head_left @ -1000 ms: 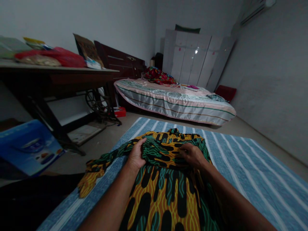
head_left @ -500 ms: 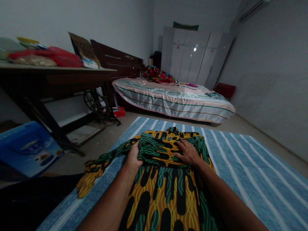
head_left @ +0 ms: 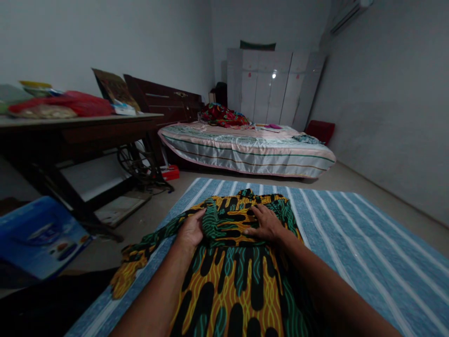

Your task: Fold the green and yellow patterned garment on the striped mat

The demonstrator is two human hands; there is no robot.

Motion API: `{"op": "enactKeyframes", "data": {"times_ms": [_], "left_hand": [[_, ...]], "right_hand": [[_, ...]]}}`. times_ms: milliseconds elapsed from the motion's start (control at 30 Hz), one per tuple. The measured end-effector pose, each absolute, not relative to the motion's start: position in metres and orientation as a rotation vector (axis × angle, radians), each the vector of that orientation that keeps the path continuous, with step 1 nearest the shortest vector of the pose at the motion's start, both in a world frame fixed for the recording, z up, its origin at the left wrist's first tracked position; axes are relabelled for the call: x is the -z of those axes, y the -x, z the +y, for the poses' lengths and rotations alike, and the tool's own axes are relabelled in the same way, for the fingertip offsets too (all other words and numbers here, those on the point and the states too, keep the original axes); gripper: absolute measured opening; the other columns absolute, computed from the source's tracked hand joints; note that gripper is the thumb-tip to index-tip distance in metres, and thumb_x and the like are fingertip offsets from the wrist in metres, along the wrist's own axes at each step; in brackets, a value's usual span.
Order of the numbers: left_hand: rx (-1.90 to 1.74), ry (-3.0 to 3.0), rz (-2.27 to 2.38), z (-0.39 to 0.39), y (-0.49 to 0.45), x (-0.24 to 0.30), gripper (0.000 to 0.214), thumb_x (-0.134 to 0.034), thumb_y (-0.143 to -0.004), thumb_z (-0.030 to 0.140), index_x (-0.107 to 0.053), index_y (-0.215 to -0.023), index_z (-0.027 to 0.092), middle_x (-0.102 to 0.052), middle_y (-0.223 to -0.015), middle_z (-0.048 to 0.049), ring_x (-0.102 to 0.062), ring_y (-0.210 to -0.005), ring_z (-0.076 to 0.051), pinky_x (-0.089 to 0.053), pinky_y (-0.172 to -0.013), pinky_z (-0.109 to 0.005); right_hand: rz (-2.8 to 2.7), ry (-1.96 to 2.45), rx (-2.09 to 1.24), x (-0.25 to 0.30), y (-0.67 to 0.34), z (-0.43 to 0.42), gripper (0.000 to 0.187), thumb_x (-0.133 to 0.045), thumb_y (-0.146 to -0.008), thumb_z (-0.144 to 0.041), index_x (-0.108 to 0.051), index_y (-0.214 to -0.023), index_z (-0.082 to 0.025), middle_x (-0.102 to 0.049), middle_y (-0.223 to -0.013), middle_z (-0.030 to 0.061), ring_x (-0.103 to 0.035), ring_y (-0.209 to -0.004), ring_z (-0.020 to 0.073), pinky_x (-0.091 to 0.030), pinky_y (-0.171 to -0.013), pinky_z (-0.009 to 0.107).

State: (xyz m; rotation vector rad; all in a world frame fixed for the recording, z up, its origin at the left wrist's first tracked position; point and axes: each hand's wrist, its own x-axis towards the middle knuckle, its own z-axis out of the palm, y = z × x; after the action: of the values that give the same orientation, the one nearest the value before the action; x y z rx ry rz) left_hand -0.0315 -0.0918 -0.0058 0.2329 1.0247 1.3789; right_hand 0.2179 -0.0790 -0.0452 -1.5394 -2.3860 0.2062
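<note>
A long-sleeved dress (head_left: 242,276), patterned in black, mustard and green, lies spread out with its collar at the far end. One sleeve (head_left: 231,224) is folded across the chest, while the other sleeve (head_left: 150,241) stretches out to the left. My left hand (head_left: 191,230) grips the folded sleeve at its left end, thumb on the near side and fingers partly hidden by the cloth. Flat on the folded sleeve, toward its right end, rests my right hand (head_left: 267,223) with fingers spread.
Beneath the dress is a blue-and-white striped sheet (head_left: 351,234). A blue box (head_left: 42,238) and a treadle table (head_left: 87,124) stand at the left. Beyond the sheet are a bed (head_left: 252,159) and a pale wardrobe (head_left: 266,89).
The camera view has tilted up slightly. My left hand has shifted a little outward at the sleeve's end, and the cloth there bunches up. My right hand stays on the dress.
</note>
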Motion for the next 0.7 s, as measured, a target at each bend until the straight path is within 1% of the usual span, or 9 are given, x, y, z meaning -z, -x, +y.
{"op": "enactKeyframes", "data": {"times_ms": [100, 167, 200, 267, 367, 467, 600, 667, 700], "left_hand": [[-1.336, -0.258, 1.046, -0.090, 0.031, 0.004, 0.016, -0.057, -0.076, 0.008, -0.066, -0.089, 0.010, -0.070, -0.065, -0.0094, -0.069, -0.060, -0.024, -0.059, -0.063, -0.038], [-1.326, -0.265, 1.069, -0.089, 0.032, 0.003, 0.015, -0.057, -0.075, 0.006, -0.066, -0.087, 0.010, -0.069, -0.063, -0.0088, -0.068, -0.057, -0.023, -0.059, -0.061, -0.037], [-1.326, -0.268, 1.082, -0.089, 0.032, 0.003, 0.014, -0.057, -0.074, 0.005, -0.065, -0.085, 0.010, -0.069, -0.062, -0.0084, -0.067, -0.055, -0.022, -0.059, -0.060, -0.036], [-1.328, -0.282, 1.115, -0.088, 0.033, 0.001, 0.012, -0.059, -0.072, 0.004, -0.065, -0.080, 0.010, -0.067, -0.059, -0.0077, -0.066, -0.052, -0.022, -0.059, -0.057, -0.035], [-1.334, -0.365, 1.166, -0.084, 0.034, -0.006, 0.013, -0.063, -0.066, 0.001, -0.063, -0.074, 0.011, -0.065, -0.055, -0.0060, -0.064, -0.047, -0.021, -0.057, -0.051, -0.034], [-1.398, -0.491, 1.211, -0.082, 0.030, -0.019, 0.019, -0.066, -0.057, -0.001, -0.061, -0.071, 0.011, -0.063, -0.050, -0.0025, -0.061, -0.042, -0.018, -0.055, -0.047, -0.030], [-1.442, -0.648, 1.192, -0.088, 0.014, -0.047, 0.022, -0.068, -0.052, 0.000, -0.060, -0.069, 0.011, -0.063, -0.051, -0.0008, -0.060, -0.042, -0.016, -0.053, -0.047, -0.027], [-1.396, -0.814, 1.139, -0.098, 0.000, -0.063, 0.021, -0.069, -0.052, 0.004, -0.062, -0.069, 0.011, -0.064, -0.053, -0.0022, -0.060, -0.044, -0.016, -0.051, -0.047, -0.026], [-1.360, -0.897, 1.106, -0.104, -0.008, -0.070, 0.020, -0.070, -0.052, 0.006, -0.062, -0.070, 0.011, -0.065, -0.055, -0.0028, -0.060, -0.045, -0.015, -0.051, -0.048, -0.026]], "right_hand": [[-2.391, 1.475, -0.126, 0.039, -0.215, -0.104, 0.045, -0.055, -0.082, -0.043, -0.055, -0.118, -0.016, -0.056, -0.116, 0.0112, -0.049, -0.110, 0.0236, -0.035, -0.094, 0.035], [-2.423, 1.456, -0.091, 0.037, -0.211, -0.122, 0.026, -0.050, -0.087, -0.036, -0.061, -0.100, -0.017, -0.060, -0.102, 0.0081, -0.052, -0.099, 0.0210, -0.037, -0.089, 0.032], [-2.451, 1.446, -0.084, 0.037, -0.209, -0.130, 0.023, -0.048, -0.088, -0.035, -0.062, -0.093, -0.018, -0.061, -0.098, 0.0073, -0.053, -0.096, 0.0202, -0.037, -0.087, 0.032], [-2.501, 1.420, -0.080, 0.036, -0.205, -0.141, 0.023, -0.047, -0.089, -0.035, -0.063, -0.087, -0.018, -0.061, -0.096, 0.0065, -0.053, -0.093, 0.0194, -0.038, -0.087, 0.031], [-2.475, 1.415, -0.016, 0.034, -0.199, -0.151, 0.024, -0.050, -0.087, -0.038, -0.063, -0.091, -0.018, -0.060, -0.103, 0.0076, -0.052, -0.100, 0.0212, -0.037, -0.091, 0.033], [-2.485, 1.447, -0.027, 0.035, -0.194, -0.160, 0.024, -0.049, -0.087, -0.037, -0.063, -0.092, -0.017, -0.061, -0.100, 0.0088, -0.053, -0.099, 0.0221, -0.039, -0.089, 0.033], [-2.486, 1.432, -0.181, 0.039, -0.193, -0.168, 0.024, -0.049, -0.085, -0.033, -0.065, -0.093, -0.016, -0.062, -0.100, 0.0096, -0.054, -0.099, 0.0220, -0.041, -0.088, 0.031], [-2.379, 1.420, -0.380, 0.040, -0.195, -0.165, 0.021, -0.050, -0.084, -0.032, -0.065, -0.089, -0.018, -0.063, -0.101, 0.0080, -0.055, -0.099, 0.0209, -0.041, -0.089, 0.031], [-2.253, 1.415, -0.555, 0.040, -0.197, -0.161, 0.019, -0.051, -0.083, -0.031, -0.066, -0.086, -0.019, -0.064, -0.098, 0.0065, -0.056, -0.097, 0.0202, -0.041, -0.088, 0.030]]}}
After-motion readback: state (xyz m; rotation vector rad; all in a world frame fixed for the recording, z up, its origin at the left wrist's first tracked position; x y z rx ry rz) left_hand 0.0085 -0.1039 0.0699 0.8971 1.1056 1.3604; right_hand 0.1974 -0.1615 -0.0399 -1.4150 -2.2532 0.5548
